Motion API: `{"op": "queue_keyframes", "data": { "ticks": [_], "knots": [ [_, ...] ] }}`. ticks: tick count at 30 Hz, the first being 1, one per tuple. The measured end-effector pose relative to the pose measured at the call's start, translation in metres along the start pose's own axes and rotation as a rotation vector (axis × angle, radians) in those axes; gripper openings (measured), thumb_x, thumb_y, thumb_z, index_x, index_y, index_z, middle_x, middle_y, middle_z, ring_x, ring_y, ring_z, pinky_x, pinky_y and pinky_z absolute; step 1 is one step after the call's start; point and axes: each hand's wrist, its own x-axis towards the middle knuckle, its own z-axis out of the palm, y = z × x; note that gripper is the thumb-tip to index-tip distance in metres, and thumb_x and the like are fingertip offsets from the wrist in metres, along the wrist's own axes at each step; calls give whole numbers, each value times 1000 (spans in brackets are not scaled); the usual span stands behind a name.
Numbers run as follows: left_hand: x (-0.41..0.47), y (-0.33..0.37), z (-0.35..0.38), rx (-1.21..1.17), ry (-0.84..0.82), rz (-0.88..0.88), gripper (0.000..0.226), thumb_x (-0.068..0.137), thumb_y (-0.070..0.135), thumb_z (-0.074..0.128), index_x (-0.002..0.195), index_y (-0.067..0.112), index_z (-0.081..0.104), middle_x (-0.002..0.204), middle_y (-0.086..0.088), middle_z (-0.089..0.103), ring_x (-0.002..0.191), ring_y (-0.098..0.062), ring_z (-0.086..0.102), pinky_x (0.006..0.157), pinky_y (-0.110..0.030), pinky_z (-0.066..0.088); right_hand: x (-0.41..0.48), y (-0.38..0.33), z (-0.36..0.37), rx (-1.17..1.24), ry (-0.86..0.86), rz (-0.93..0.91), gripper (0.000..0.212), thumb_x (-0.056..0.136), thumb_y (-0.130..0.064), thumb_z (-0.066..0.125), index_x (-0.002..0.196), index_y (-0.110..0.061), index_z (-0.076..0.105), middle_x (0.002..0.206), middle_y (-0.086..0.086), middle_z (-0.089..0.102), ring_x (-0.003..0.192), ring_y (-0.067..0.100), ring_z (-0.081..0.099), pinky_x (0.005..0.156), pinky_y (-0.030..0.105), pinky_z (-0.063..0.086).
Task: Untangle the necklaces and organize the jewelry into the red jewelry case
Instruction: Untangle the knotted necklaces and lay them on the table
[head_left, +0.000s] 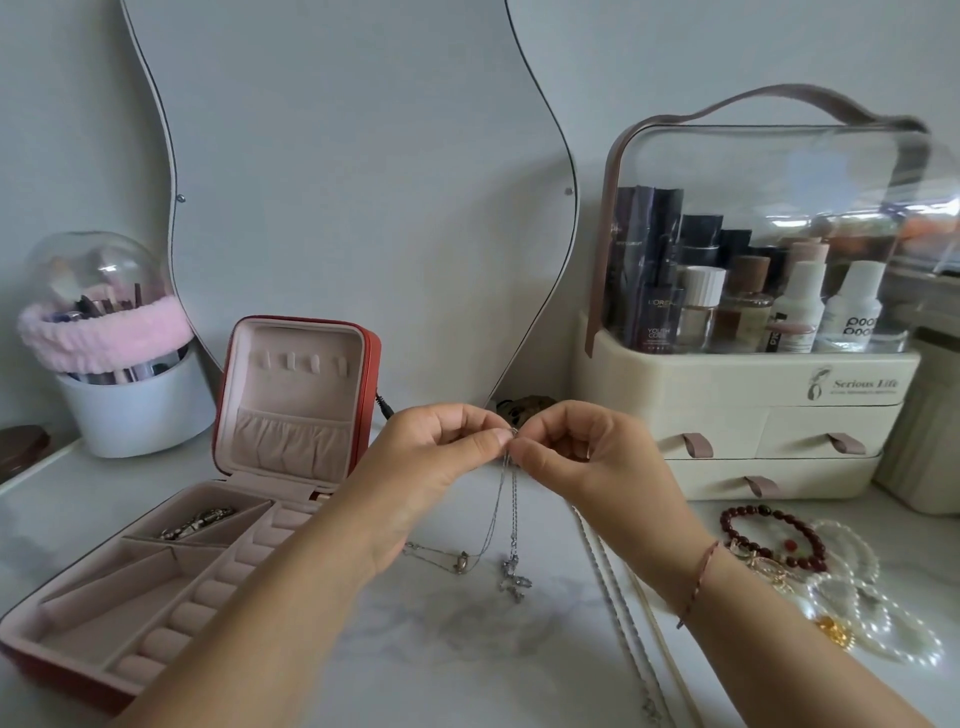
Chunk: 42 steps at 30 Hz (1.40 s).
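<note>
Here, leftmost on my feed, the red jewelry case (156, 519) lies open on the marble table (467, 649), a silvery piece (197, 521) in a back compartment. My left hand (431, 467) and right hand (582, 457) meet at centre, fingertips pinched on the top of thin silver necklaces (506, 519) that hang down to the tabletop. Further right lie a dark red bead bracelet (769, 535) and pearl strands (883, 613).

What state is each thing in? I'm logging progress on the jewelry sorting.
Red jewelry case: open, mostly empty.
Silver necklaces: tangled, pinched up by left hand and right hand.
Red bead bracelet: loose on counter.
Pearl strands: heaped, unsorted.
Cosmetics organizer: drawers shut.
</note>
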Motion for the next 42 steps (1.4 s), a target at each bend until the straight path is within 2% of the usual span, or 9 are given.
{"op": "queue_keyframes", "data": {
  "ticks": [11,19,22,27,31,33,37,42],
  "knots": [
    [0,0,2,41,39,11,9,85,15,67,80,16,74,73,7,70,76,-1,62,86,-24,44,2,3,2,47,7,61,11,81,-13,72,73,-8,67,59,-2,59,53,6,46,48,15,37],
    [1,0,1,34,24,-19,12,84,15,69,76,20,76,74,4,69,78,-5,61,90,-30,46,1,4,5,-6,54,-1,10,80,-6,71,73,-9,65,58,-6,58,51,3,46,48,15,38],
    [1,0,0,-1,5,-36,2,75,22,75,75,23,76,73,3,67,77,-9,57,89,-31,46,0,4,5,-22,67,-25,10,79,-5,71,73,-11,65,60,-3,60,53,5,48,50,17,40],
    [1,0,0,-58,13,-49,12,86,11,65,77,13,73,74,-1,65,77,-12,57,93,-35,48,-2,3,5,-69,74,-63,9,79,-7,72,74,-12,66,65,4,66,56,6,52,54,20,46],
    [2,-1,1,-75,8,-64,12,88,9,61,84,7,72,78,-6,66,79,-12,59,95,-37,49,-4,0,6,-114,95,-98,10,79,-7,72,75,-14,67,68,1,68,57,7,55,57,22,49],
    [2,-2,2,-74,15,-73,12,89,8,61,89,4,72,80,-7,67,80,-13,60,97,-38,49,-3,0,6,-131,104,-102,10,80,-7,71,76,-16,67,68,0,68,58,12,57,58,24,50],
    [3,-5,1,-72,-5,-75,25,78,19,68,94,1,71,79,-6,67,78,-11,60,93,-35,50,-3,0,6,-135,98,-96,11,80,-6,70,76,-16,67,68,0,68,58,11,57,58,25,50],
    [3,-8,1,-53,-23,-81,14,91,10,61,96,0,69,80,-7,65,79,-11,59,97,-39,49,-4,0,5,-143,81,-92,11,80,-6,69,75,-16,66,68,2,67,60,20,58,58,28,50]
  ]
}}
